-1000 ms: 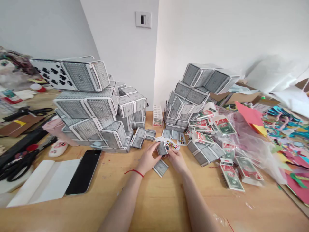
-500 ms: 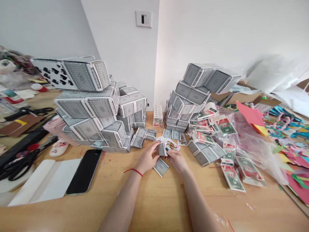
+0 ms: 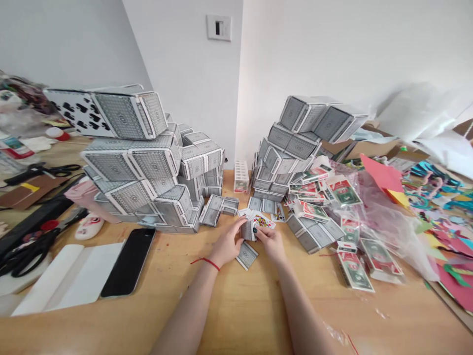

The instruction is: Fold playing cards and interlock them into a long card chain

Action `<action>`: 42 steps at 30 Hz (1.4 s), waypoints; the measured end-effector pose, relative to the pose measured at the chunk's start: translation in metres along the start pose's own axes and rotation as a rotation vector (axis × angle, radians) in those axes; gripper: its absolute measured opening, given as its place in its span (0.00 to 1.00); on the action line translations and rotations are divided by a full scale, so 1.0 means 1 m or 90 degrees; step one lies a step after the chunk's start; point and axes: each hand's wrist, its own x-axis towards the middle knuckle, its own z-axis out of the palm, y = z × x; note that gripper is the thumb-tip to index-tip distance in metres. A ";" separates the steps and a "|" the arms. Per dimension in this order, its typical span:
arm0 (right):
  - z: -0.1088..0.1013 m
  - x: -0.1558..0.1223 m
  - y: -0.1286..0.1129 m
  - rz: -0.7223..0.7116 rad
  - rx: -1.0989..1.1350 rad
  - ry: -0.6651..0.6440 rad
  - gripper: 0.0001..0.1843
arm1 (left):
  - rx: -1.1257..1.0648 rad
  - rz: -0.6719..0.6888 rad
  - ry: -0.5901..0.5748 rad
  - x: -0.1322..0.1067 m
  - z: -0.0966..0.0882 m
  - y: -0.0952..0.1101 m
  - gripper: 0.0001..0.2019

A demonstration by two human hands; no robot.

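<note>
Between my hands, at the middle of the table, is a small block of folded playing cards (image 3: 248, 230) with a grey patterned back. My left hand (image 3: 228, 242) grips its left side, thumb in front and fingers behind. From the right, my right hand (image 3: 271, 241) has its fingertips closed on the block's right edge; a dark nail shows. A single card (image 3: 247, 256) lies back up just in front. Behind the block, a face card (image 3: 264, 220) and other loose cards lie on the wood. Two small card boxes (image 3: 212, 210) stand at the back left.
Tall stacks of card boxes rise at left (image 3: 151, 158) and right (image 3: 295, 140). Several red and green card packs (image 3: 354, 271) and plastic wrap (image 3: 391, 217) lie at right. A phone (image 3: 128, 263), white paper (image 3: 79, 276) and scissors (image 3: 35, 246) lie at left.
My right fingers have shifted slightly on the block's right edge. Both hands stay at the same place, and the rest of the scene stands as before.
</note>
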 end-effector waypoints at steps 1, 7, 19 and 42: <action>0.000 0.000 0.001 0.001 -0.005 0.019 0.17 | -0.004 -0.001 -0.002 0.000 0.001 0.000 0.33; 0.004 -0.002 0.004 -0.027 -0.060 0.061 0.16 | -0.004 -0.016 -0.004 0.000 0.001 0.000 0.31; 0.014 -0.004 0.000 -0.058 -0.004 -0.025 0.20 | 0.053 -0.019 0.044 0.003 -0.003 -0.003 0.31; 0.020 -0.007 0.010 -0.033 -0.143 0.042 0.13 | 0.067 -0.028 0.045 0.005 0.000 0.005 0.29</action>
